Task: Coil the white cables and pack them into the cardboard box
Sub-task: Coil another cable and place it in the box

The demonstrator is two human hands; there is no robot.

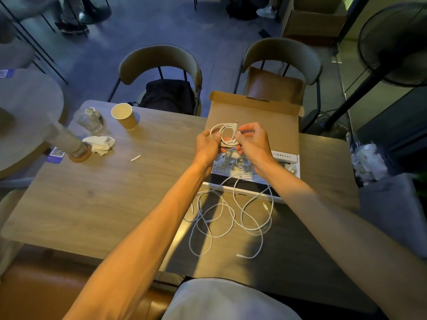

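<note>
A coiled white cable (pixel 227 135) is held up over the open cardboard box (pixel 261 125). My left hand (pixel 206 144) grips the coil's left side. My right hand (pixel 251 139) pinches the cable's end near the coil's top. The box's lid stands raised behind the hands, and its tray holds bagged cables (pixel 242 162). Loose white cables (pixel 231 215) lie tangled on the table in front of the box, between my forearms.
On the wooden table (pixel 104 192) stand a paper cup (pixel 124 116), a glass (pixel 89 120), a crumpled tissue (pixel 100 144) and a small white piece (pixel 135 158). Two chairs (pixel 161 72) are behind the table, and a fan (pixel 392 42) stands at the right.
</note>
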